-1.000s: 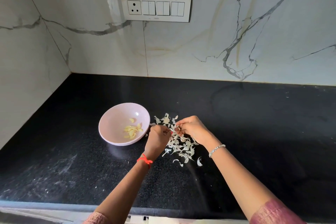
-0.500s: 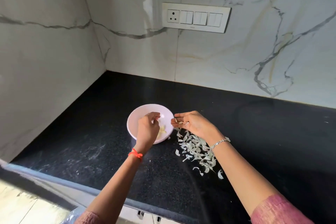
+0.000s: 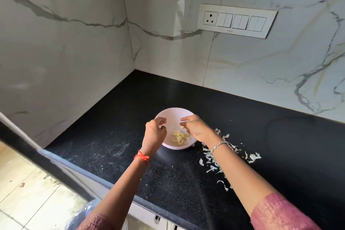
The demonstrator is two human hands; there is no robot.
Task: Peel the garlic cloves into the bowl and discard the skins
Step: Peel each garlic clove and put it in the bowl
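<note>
A pale pink bowl (image 3: 174, 113) sits on the black countertop (image 3: 186, 183) and holds several peeled garlic cloves (image 3: 180, 138). Both hands hover over it. My left hand (image 3: 155, 133) is above the bowl's left rim, its fingers loosely curled around nothing. My right hand (image 3: 197, 128) reaches in from the right with the index finger stretched out. It pinches a small garlic clove (image 3: 182, 127) at its fingertips. Loose white garlic skins (image 3: 210, 157) lie scattered on the counter right of the bowl, partly under my right forearm.
Marble walls meet in a corner behind the bowl, and a switch panel (image 3: 237, 21) is on the back wall. The counter's front edge (image 3: 78, 171) runs diagonally at lower left above a tiled floor (image 3: 28, 192). Something clear and plastic (image 3: 82, 214) shows below the edge.
The view has swung left and closer. My right hand moved from the skin pile to above the bowl with a clove. My left hand shifted to the bowl's left rim.
</note>
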